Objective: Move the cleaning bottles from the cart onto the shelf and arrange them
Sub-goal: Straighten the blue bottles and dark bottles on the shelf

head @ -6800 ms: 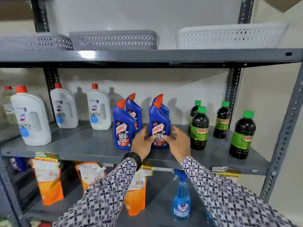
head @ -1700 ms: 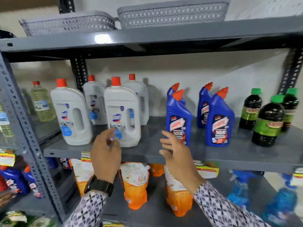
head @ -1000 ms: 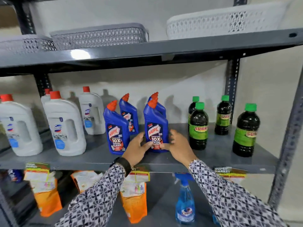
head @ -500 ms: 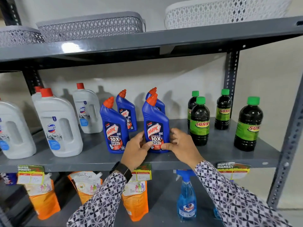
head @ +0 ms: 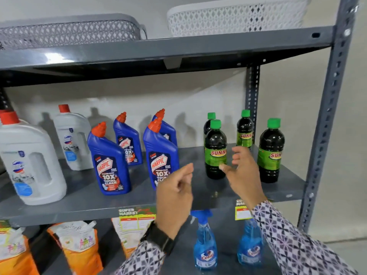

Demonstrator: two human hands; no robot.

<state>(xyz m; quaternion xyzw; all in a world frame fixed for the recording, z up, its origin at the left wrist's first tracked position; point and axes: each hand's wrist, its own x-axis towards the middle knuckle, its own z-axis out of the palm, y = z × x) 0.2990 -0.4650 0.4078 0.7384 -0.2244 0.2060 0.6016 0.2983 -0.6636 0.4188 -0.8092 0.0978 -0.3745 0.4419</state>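
While both hands hover empty in front of the middle shelf (head: 79,207), the bottles stand in their rows on it. Far left, a big white jug (head: 29,163) with a red cap sits near the front edge, and a second white jug (head: 73,141) stands behind it, closer to the wall. Next come the blue Harpic bottles, all upright: one at the front (head: 109,165), one further back (head: 128,141), then a front one (head: 159,155) with another tucked directly behind it, only its red nozzle and shoulder showing.

The left hand (head: 174,197) floats just in front of that Harpic bottle's lower right corner, fingers loosely curled inward, gripping nothing, a dark watch (head: 158,240) on the wrist. Whether it brushes the bottle, I can't tell.

Moving right, the dark Sunny bottles with green caps: a front one (head: 215,153) with another right behind it, a third (head: 245,132) at the back, and a fourth (head: 271,153) near the right upright. The right hand (head: 243,173) is between the front Sunny bottle and the fourth one, fingers spread and relaxed, thumb tip just at the front bottle's label, not closed on it.

Below, two blue spray bottles (head: 205,245) stand on the lower shelf, with orange refill pouches (head: 79,249) to the left. Up top, a grey basket (head: 69,32) and a white basket (head: 236,16).
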